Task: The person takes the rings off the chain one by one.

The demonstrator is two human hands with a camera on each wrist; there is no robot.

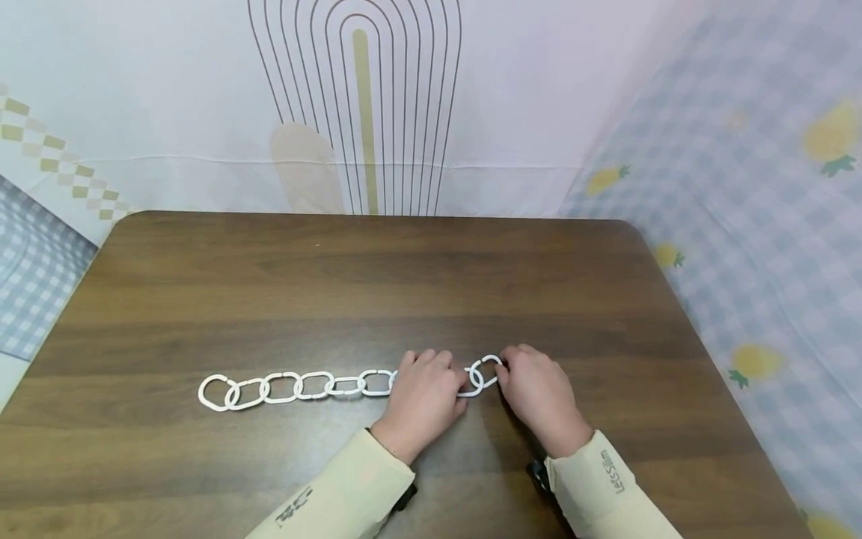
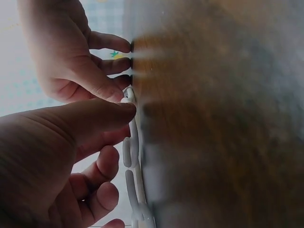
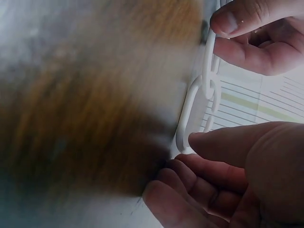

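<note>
A chain of several white plastic links (image 1: 232, 394) lies stretched sideways over the wooden table. My left hand (image 1: 423, 400) covers part of it near its right end; in the left wrist view, thumb and forefinger pinch a link there. At the far right, my right hand (image 1: 542, 393) pinches the end link (image 3: 185, 118) between thumb and fingers. That end link hooks through its neighbour, and a gap shows in its side in the right wrist view. The links under my left hand are hidden in the head view.
The brown wooden table (image 1: 377, 284) has rounded back corners. A white patterned cloth (image 1: 525, 112) hangs behind it, and a blue checked cloth with yellow fruit prints (image 1: 741, 224) hangs along the right side. Dark bands show at both sleeve cuffs.
</note>
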